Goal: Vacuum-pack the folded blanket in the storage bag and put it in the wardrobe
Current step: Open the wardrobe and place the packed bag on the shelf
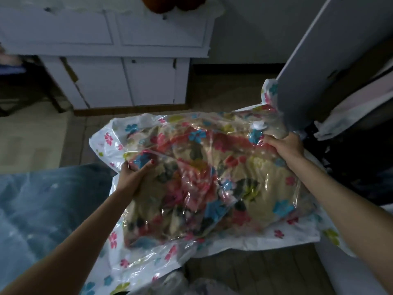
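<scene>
Gripped storage bag [161, 248] by both hands [134, 173] [286, 145], far corner apparently touching wardrobe door [319, 67]; no legible writing.

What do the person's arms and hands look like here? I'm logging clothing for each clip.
Both forearms are bare, with no sleeves, watch or bracelet in view. The left hand has red-painted nails. No nails show on the right hand. No gloves or rings are visible.
</scene>
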